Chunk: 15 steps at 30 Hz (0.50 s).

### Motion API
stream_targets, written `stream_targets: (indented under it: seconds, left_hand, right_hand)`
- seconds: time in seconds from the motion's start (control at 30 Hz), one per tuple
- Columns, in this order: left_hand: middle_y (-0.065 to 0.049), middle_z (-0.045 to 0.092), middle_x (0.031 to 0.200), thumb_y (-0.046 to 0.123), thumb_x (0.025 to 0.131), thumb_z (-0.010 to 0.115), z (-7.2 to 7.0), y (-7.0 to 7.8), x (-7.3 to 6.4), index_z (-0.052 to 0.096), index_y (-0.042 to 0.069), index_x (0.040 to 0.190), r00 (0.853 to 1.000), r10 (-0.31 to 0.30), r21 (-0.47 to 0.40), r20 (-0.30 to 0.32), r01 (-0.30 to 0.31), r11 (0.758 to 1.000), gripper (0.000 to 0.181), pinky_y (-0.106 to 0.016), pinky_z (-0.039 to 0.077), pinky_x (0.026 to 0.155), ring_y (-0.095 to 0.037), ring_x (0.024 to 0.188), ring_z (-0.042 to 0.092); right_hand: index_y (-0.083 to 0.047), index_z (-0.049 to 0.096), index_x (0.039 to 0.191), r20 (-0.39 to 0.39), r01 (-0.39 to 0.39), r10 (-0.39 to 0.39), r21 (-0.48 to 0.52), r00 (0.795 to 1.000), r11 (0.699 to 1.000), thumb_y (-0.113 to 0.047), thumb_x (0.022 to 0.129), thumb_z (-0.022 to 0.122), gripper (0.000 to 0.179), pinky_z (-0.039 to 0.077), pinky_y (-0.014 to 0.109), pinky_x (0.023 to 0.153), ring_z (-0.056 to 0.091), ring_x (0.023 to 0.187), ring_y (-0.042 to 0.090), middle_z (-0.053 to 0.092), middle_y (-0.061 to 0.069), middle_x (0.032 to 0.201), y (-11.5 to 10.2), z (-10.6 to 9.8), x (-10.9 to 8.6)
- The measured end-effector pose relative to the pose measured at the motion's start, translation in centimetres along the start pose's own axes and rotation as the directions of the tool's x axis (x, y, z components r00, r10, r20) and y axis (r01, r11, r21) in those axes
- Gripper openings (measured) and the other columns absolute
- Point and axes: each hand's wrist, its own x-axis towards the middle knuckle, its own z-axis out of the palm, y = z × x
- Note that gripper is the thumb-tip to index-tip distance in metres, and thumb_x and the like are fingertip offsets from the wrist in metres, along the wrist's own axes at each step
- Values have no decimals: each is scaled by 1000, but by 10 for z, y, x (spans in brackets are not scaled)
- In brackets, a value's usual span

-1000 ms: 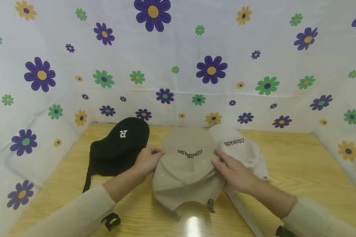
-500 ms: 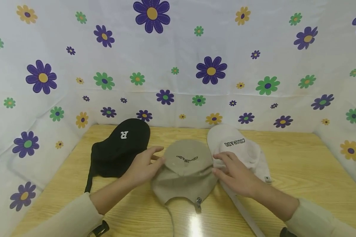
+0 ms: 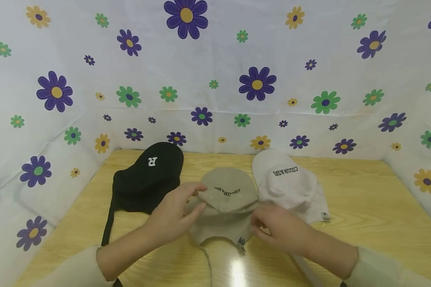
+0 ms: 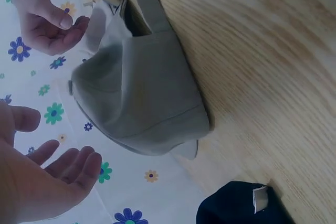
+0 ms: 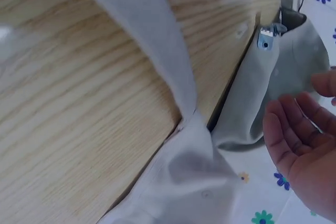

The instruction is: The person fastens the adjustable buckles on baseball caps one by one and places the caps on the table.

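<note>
A tan baseball cap with COLORADO lettering lies on the wooden table in the middle, crown toward me. My left hand hovers at its left side, fingers spread and loosely bent; the left wrist view shows a gap between those fingers and the cap. On the other side my right hand is near the cap's back edge and its metal strap buckle. Its fingers are loosely bent, with nothing between them. The right forearm passes in front of part of the white cap's strap.
To the left lies a black cap with a white R, its strap trailing forward. A white COLORADO cap lies at the right, its strap running across the table. Behind the wooden table hangs a flowered white cloth.
Both hands have let go of the tan cap, which has come down onto the table nearer to me. The right hand has moved lower, toward the buckle.
</note>
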Motion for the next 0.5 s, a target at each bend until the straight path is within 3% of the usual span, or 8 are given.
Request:
stream_targets:
  seconds: [0.13, 0.23, 0.37, 0.5]
  left_hand:
    - [-4, 65, 126, 17, 94, 65, 6, 5, -11, 64, 8, 123, 989, 143, 104, -20, -140, 985, 30, -41, 51, 100, -21, 120, 61]
    - [-4, 65, 124, 13, 91, 66, 12, 8, -18, 66, 8, 119, 958, 285, 182, -25, -276, 944, 28, -37, 51, 99, -18, 118, 61]
    - [-1, 67, 115, 4, 83, 66, 19, 9, -24, 67, 8, 114, 896, 442, 234, 42, -439, 867, 32, -30, 52, 95, -14, 109, 62]
    - [4, 66, 102, 0, 74, 66, 29, 5, -34, 68, 12, 107, 807, 556, 260, 198, -590, 764, 35, -28, 51, 92, -12, 98, 62]
  right_hand:
    - [-19, 63, 87, -10, 121, -121, -43, 993, 992, -17, 89, 68, 6, 53, 22, 72, 58, 78, 1, 62, -13, 83, -5, 10, 0]
    - [-19, 64, 88, -19, 168, -170, -78, 985, 983, -18, 88, 70, 7, 53, 22, 72, 59, 77, 2, 64, -11, 84, -11, 15, 1]
    - [-19, 65, 91, 13, 163, -163, -128, 987, 978, -23, 88, 71, 7, 54, 23, 73, 60, 79, 3, 65, -10, 88, -17, 19, 2]
    - [-19, 63, 89, 46, 186, -182, -143, 982, 972, -18, 86, 72, 9, 50, 18, 68, 57, 74, 1, 62, -10, 83, -22, 29, 0]
